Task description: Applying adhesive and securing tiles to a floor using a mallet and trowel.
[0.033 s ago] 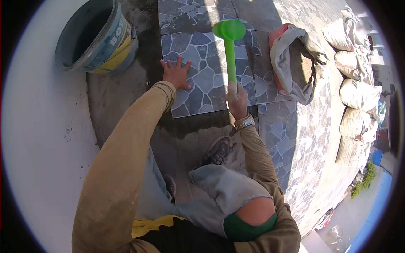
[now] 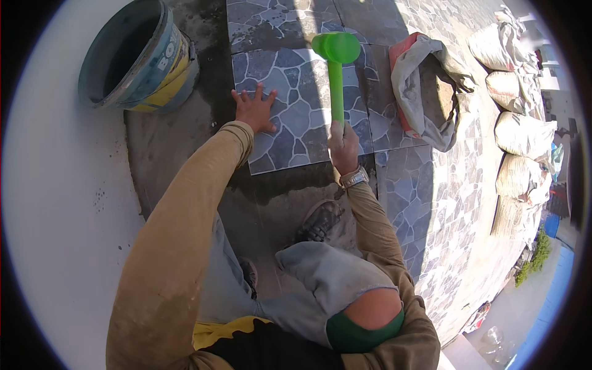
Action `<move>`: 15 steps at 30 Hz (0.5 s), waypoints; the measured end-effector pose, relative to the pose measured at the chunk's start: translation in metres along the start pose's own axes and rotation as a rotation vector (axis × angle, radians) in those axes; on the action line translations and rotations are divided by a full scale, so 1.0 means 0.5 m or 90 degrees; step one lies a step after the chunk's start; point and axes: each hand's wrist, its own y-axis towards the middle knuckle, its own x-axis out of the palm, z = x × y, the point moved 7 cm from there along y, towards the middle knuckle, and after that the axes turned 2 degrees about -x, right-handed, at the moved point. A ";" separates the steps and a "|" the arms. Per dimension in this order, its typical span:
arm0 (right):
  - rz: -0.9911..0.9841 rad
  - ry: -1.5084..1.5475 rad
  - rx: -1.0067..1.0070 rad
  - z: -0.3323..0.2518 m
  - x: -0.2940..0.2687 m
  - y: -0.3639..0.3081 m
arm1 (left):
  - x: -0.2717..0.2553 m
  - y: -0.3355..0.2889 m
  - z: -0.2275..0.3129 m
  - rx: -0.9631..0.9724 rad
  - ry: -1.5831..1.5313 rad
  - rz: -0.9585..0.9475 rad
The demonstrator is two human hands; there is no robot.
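My left hand (image 2: 254, 111) lies flat with fingers spread on the left part of a floor tile (image 2: 293, 145) patterned like grey-blue broken stone. Wrapped round the handle of a green rubber mallet (image 2: 336, 86), my right hand (image 2: 344, 147) is at the tile's near right side. The mallet's head points away from me, over the tile's far right part. Whether the head touches the tile, I cannot tell. A sunlit strip crosses the tile beside the handle.
A teal bucket (image 2: 176, 77) stands tilted in view at the far left, by a white wall (image 2: 55, 203). An open sack (image 2: 404, 92) sits right of the tile. Several filled sacks (image 2: 521, 135) line the far right. Bare grey floor (image 2: 265, 206) with my shoe (image 2: 320, 221) is nearer me.
The mallet's head sits very slightly lower in the picture, and the whole view has shifted a little. Both hands keep their places on the tile and the handle.
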 end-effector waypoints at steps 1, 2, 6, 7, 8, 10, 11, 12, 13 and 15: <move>0.050 -0.044 -0.062 0.020 -0.017 0.004 | -0.007 0.002 0.015 0.005 -0.007 0.001; 0.069 -0.056 -0.062 0.091 -0.038 0.014 | -0.016 0.007 0.040 0.013 -0.015 0.003; 0.031 -0.104 0.025 0.121 -0.025 0.037 | -0.003 0.007 0.017 0.002 -0.008 -0.001; 0.041 -0.041 0.083 0.107 -0.042 0.031 | -0.002 0.004 0.018 0.001 -0.007 -0.005; 0.049 0.023 0.140 0.108 -0.049 0.026 | -0.002 0.005 0.017 -0.002 -0.007 -0.010; 0.081 0.029 0.102 0.124 -0.064 0.026 | -0.012 0.010 0.030 0.009 -0.006 0.000; 0.107 -0.065 0.029 0.130 -0.077 0.031 | -0.016 0.011 0.042 0.016 -0.006 0.005; 0.133 -0.159 -0.045 0.135 -0.093 0.036 | -0.020 0.014 0.055 0.024 -0.007 0.007; 0.132 -0.157 -0.043 0.135 -0.096 0.046 | -0.019 0.015 0.052 0.021 -0.004 0.003; 0.032 -0.120 0.133 0.174 -0.092 0.061 | -0.018 0.014 0.053 0.019 0.002 -0.002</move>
